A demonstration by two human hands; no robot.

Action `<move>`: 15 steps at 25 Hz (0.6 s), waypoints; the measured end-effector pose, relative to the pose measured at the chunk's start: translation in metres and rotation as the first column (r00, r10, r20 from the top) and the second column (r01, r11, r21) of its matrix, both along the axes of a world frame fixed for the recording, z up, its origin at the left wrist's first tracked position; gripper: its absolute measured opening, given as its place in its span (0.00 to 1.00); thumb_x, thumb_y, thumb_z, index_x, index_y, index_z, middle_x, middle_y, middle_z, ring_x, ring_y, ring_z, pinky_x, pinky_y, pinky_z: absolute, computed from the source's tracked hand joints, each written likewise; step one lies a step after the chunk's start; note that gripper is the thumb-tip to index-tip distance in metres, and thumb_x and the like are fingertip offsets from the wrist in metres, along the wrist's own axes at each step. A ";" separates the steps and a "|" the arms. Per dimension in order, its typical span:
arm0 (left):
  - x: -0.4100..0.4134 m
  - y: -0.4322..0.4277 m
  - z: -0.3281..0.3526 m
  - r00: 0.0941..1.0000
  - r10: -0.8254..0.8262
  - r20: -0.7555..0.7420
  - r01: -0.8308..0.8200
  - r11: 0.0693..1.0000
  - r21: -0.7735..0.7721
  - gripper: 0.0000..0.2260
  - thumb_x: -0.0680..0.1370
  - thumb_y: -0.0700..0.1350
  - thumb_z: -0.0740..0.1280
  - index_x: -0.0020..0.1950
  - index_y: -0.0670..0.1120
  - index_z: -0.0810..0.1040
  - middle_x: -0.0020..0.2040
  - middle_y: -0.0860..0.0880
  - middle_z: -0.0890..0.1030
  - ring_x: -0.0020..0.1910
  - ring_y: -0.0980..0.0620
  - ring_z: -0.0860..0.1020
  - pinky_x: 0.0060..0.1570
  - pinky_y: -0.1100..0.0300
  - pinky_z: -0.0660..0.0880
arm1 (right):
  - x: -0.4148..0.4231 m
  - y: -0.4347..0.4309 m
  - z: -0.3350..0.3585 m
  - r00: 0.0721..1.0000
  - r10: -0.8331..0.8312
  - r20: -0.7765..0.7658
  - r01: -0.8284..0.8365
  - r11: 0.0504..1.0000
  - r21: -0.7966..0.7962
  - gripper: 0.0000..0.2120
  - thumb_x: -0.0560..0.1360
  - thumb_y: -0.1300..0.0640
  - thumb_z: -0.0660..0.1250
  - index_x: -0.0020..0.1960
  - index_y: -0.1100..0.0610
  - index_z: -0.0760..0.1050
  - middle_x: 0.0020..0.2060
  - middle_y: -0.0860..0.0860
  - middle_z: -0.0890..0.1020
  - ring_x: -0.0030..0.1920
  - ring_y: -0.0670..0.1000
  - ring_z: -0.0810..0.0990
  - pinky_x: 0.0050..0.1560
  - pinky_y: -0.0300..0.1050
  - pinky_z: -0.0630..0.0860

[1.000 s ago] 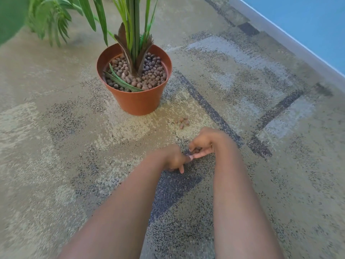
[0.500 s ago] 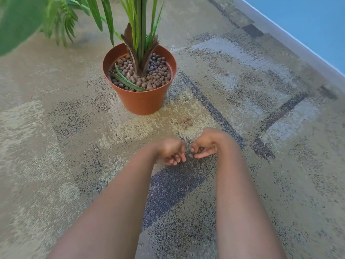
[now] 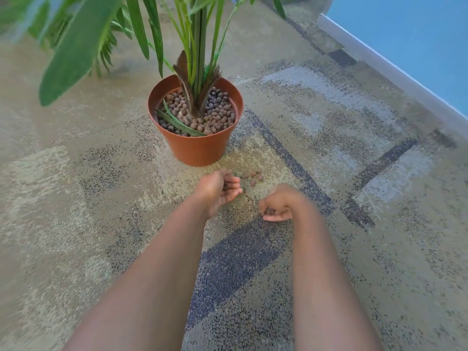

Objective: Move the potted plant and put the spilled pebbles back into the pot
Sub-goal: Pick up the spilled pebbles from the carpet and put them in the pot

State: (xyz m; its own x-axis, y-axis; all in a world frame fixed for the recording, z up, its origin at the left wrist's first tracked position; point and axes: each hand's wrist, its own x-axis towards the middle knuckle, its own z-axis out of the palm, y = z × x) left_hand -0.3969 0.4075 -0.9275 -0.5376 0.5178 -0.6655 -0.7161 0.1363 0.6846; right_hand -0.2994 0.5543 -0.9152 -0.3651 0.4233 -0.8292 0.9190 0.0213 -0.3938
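A terracotta pot [image 3: 200, 150] stands upright on the carpet, filled with brown pebbles around a green plant [image 3: 196, 59]. A few spilled pebbles [image 3: 253, 177] lie on the carpet just in front of the pot, to its right. My left hand [image 3: 219, 190] hovers beside them, palm turned up and fingers curled into a cup; a dark bit shows in it, but I cannot tell if pebbles lie inside. My right hand [image 3: 277, 206] is lower right, its fingers curled round a brown pebble [image 3: 270, 211].
Patterned beige and grey carpet [image 3: 354, 249] covers the floor all around. A white skirting board [image 3: 395, 74] and a blue wall [image 3: 417, 34] run along the upper right. Long green leaves [image 3: 76, 51] hang over the upper left.
My hands have parted. The left hand has moved up toward the spilled pebbles by the pot and turned palm up. The right hand stays near its place, holding a pebble.
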 end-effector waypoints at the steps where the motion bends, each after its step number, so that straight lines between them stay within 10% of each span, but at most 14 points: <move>1: 0.000 0.000 -0.001 0.997 0.009 -0.071 -0.014 0.997 -0.070 0.12 0.81 0.42 0.60 0.47 0.37 0.79 0.35 0.47 0.77 0.33 0.52 0.76 0.30 0.63 0.73 | 0.004 0.005 0.002 0.984 -0.144 -0.102 0.138 0.988 -0.068 0.03 0.71 0.72 0.70 0.42 0.67 0.79 0.42 0.59 0.81 0.35 0.51 0.82 0.32 0.39 0.82; 4: 0.000 0.002 -0.007 0.895 -0.135 -0.426 -0.026 0.936 -0.352 0.05 0.77 0.42 0.69 0.44 0.43 0.82 0.35 0.51 0.79 0.27 0.58 0.73 0.25 0.65 0.69 | 0.012 0.016 0.003 0.748 -0.580 -0.322 0.461 0.804 -0.376 0.07 0.71 0.73 0.68 0.48 0.69 0.80 0.47 0.61 0.80 0.41 0.52 0.80 0.36 0.39 0.82; 7: 0.000 0.005 -0.006 0.747 -0.324 -0.580 -0.012 0.867 -0.499 0.03 0.74 0.47 0.73 0.41 0.50 0.82 0.38 0.52 0.82 0.29 0.57 0.75 0.25 0.64 0.70 | 0.011 0.016 0.000 0.656 -0.653 -0.378 0.507 0.753 -0.420 0.06 0.72 0.71 0.70 0.48 0.67 0.79 0.46 0.60 0.80 0.42 0.52 0.80 0.37 0.39 0.82; 11: 0.005 0.006 -0.003 0.589 -0.531 -0.609 0.039 0.771 -0.635 0.08 0.74 0.50 0.73 0.52 0.50 0.82 0.39 0.55 0.81 0.32 0.59 0.79 0.23 0.69 0.69 | -0.006 0.009 -0.007 0.814 -0.403 -0.418 0.456 0.890 0.031 0.04 0.71 0.67 0.74 0.45 0.61 0.83 0.44 0.56 0.85 0.43 0.50 0.85 0.47 0.45 0.84; 15: 0.005 0.005 -0.009 0.586 -0.528 -0.614 0.024 0.770 -0.638 0.15 0.73 0.49 0.74 0.59 0.49 0.81 0.46 0.51 0.83 0.36 0.57 0.80 0.32 0.63 0.77 | -0.023 -0.006 -0.014 0.921 -0.115 -0.371 0.254 0.901 0.352 0.03 0.70 0.58 0.76 0.44 0.55 0.85 0.36 0.46 0.84 0.31 0.46 0.83 0.33 0.43 0.83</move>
